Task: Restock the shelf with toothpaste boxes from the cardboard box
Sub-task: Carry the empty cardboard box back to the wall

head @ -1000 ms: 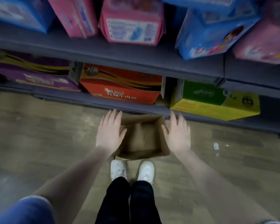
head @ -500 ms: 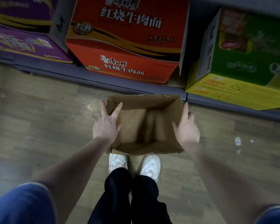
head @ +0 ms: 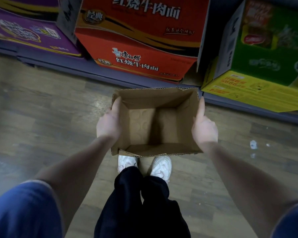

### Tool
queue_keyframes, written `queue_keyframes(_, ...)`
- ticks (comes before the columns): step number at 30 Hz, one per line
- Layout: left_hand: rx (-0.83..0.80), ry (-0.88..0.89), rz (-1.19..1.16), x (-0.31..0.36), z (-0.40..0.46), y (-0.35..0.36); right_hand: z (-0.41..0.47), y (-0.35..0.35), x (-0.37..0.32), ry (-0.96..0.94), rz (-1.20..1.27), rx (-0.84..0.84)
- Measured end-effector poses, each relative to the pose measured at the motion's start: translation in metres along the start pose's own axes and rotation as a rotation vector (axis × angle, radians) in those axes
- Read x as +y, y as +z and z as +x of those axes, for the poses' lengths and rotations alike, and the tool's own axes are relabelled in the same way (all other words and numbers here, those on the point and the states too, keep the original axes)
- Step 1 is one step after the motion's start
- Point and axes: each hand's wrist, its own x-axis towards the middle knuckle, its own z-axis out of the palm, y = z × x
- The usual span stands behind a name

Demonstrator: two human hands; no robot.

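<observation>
Head view: our left hand (head: 108, 125) grips the left wall of the cardboard box (head: 155, 102), thumb along the rim, fingers hidden outside. Our right hand (head: 205, 128) grips the right wall the same way. Box is open-topped, bare cardboard inside, no toothpaste boxes visible in it. It sits above our white shoes (head: 162, 166), over the wooden floor (head: 41, 117). Just beyond, on the bottom shelf (head: 62, 64): purple carton (head: 29, 31), red noodle carton (head: 141, 45), green-yellow carton (head: 261, 62).
</observation>
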Motion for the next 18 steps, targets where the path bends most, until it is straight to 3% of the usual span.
queue_keyframes(18,0.3,-0.4,-0.404,-0.08,-0.157,-0.152,-0.071,-0.145,-0.142,-0.453,-0.099,0.028)
